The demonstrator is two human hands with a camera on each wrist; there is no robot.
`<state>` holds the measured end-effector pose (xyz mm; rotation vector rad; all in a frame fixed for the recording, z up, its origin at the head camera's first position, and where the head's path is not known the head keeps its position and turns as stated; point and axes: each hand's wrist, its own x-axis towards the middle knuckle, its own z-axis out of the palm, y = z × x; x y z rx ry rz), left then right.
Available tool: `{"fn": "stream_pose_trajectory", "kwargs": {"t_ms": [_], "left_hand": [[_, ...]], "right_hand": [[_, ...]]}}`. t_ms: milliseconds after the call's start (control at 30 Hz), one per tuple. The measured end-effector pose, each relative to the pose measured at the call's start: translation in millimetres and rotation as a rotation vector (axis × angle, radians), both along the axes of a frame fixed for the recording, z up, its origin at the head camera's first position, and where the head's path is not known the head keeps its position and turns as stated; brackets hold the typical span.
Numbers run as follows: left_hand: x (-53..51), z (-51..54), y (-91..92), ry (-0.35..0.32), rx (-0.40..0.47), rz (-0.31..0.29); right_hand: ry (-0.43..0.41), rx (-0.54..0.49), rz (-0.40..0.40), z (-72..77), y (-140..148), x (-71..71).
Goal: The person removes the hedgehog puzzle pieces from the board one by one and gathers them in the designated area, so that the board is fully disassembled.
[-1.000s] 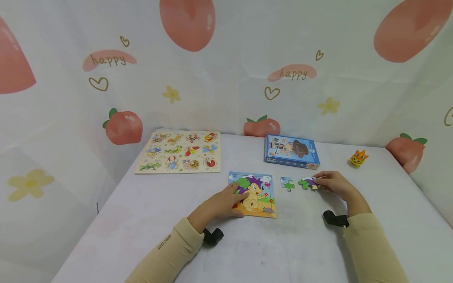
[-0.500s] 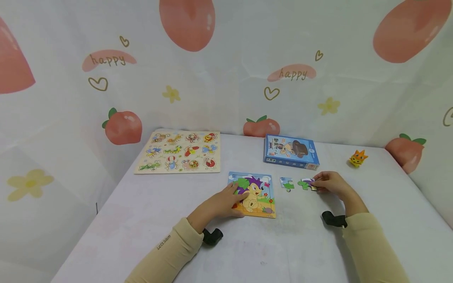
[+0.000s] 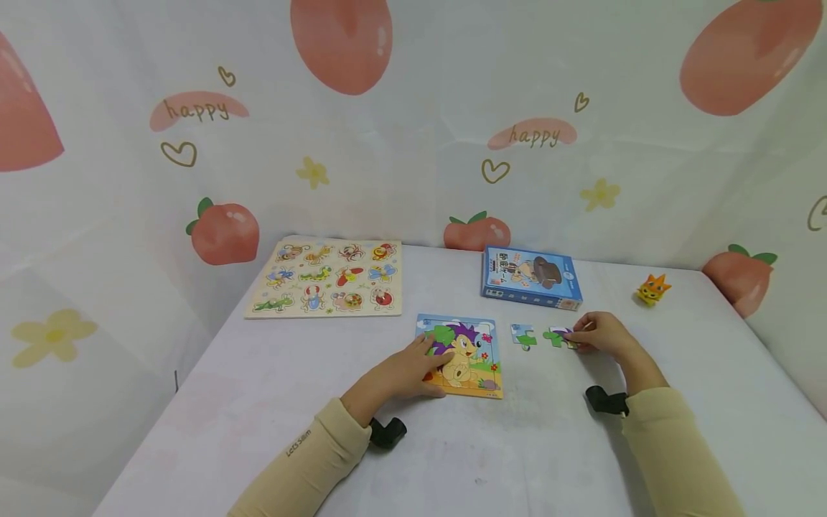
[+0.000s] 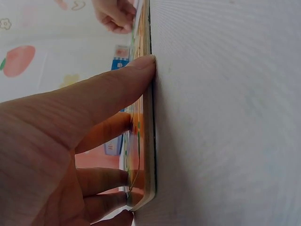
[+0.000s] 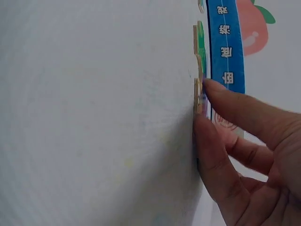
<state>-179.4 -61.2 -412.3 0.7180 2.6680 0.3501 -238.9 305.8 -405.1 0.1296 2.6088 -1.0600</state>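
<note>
A hedgehog jigsaw puzzle [image 3: 474,366] lies flat on the table. On its left side rests my left hand [image 3: 410,368], fingers spread over the picture; in the left wrist view the thumb [image 4: 127,77] touches the board's edge. To the right, my right hand [image 3: 607,336] pinches the right end of a green and purple puzzle piece [image 3: 555,336] between thumb and finger. That piece stays low at the tabletop; its right end is partly hidden by the fingers. A blue and green puzzle piece [image 3: 523,334] lies between it and the puzzle.
A blue game box [image 3: 533,276] stands behind the loose pieces. At the back left is a wooden board [image 3: 329,278] with insect pictures. A small orange and yellow toy figure [image 3: 653,289] sits at the back right, before the printed cloth backdrop.
My right hand has shifted slightly left along the green and purple puzzle piece, covering its right end differently. The left hand and the puzzle have stayed put.
</note>
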Motion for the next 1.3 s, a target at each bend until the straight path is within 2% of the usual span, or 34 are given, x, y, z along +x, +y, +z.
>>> {"fn": "stream_pose_trajectory", "kwargs": {"t_ms": [167, 367, 667, 1133, 1300], "left_hand": [[0.3, 0.3, -0.3, -0.005, 0.007, 0.001], [0.2, 1.4, -0.3, -0.001, 0.005, 0.002], [1.1, 2.0, -0.5, -0.011, 0.013, 0.0], [-0.7, 0.3, -0.5, -0.012, 0.016, -0.001], [-1.3, -0.3, -0.6, -0.017, 0.018, 0.003]], "right_hand": [[0.022, 0.038, 0.019, -0.6, 0.0, 1.7], [0.047, -0.004, 0.061, -4.4, 2.3, 4.6], [0.06, -0.025, 0.031, -8.7, 1.4, 4.3], [0.06, 0.005, 0.043, -6.9, 0.2, 4.0], [0.063, 0.015, 0.025, -6.7, -1.6, 4.5]]}}
